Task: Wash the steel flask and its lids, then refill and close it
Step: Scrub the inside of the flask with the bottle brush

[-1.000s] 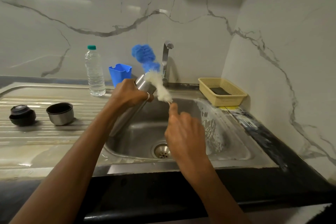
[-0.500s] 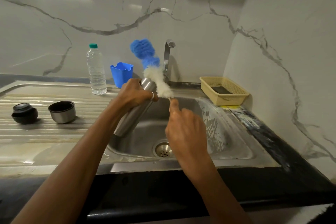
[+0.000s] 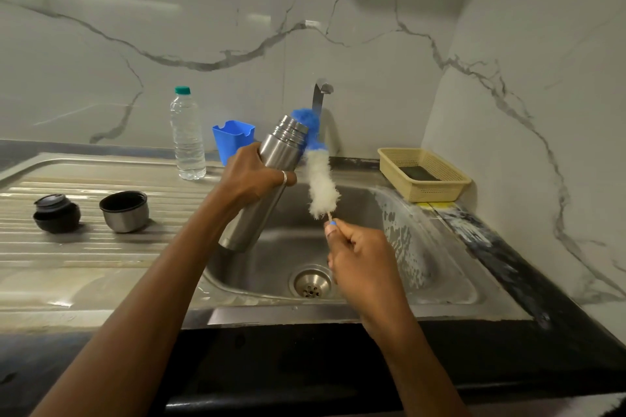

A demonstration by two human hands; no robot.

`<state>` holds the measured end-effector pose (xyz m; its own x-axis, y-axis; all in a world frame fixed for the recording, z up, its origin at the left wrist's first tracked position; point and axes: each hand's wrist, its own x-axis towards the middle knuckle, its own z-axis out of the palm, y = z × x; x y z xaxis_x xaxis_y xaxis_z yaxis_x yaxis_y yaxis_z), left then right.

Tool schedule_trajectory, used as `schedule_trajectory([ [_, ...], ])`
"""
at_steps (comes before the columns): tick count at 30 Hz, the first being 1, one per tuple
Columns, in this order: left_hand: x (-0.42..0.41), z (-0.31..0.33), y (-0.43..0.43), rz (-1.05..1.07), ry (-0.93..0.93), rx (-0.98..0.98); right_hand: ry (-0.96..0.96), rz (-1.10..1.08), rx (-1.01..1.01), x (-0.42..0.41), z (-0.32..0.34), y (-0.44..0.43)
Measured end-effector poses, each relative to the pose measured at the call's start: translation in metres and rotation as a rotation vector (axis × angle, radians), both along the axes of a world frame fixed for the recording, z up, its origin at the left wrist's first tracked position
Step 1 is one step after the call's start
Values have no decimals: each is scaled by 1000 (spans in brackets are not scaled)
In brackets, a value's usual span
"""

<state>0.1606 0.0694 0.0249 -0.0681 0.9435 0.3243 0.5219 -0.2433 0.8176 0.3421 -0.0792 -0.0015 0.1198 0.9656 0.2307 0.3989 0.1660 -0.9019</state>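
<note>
flask [image 3: 271,176] is being held tilted over the sink [image 3: 440,281], mouth up-right, by the left hand [image 3: 252,176] | brush [image 3: 318,173] lying beside the mouth, not inside, is being pinched by the right hand [image 3: 362,257] | lids [image 3: 57,213] are being left on the drainboard.

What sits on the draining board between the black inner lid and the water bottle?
In the head view, the steel cup lid stands between the black inner lid and the water bottle, mouth up, apart from both.
</note>
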Motion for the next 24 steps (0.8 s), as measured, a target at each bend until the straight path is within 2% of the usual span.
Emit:
schedule_trajectory([
  [2, 2, -2, 1, 12, 88, 34, 203, 34, -113, 2, 7, 4],
  [5, 2, -9, 4, 9, 210, 93, 296, 60, -192, 9, 18, 14],
  [11, -9, -14, 11, 15, 270, 165, 263, 131, -218, 11, 14, -10],
  [17, -7, -13, 4, -152, 272, 164, 213, 89, -218, 22, 28, 19],
  [24, -18, -15, 12, -160, 290, 151, 161, 135, -197, 20, 7, -18],
])
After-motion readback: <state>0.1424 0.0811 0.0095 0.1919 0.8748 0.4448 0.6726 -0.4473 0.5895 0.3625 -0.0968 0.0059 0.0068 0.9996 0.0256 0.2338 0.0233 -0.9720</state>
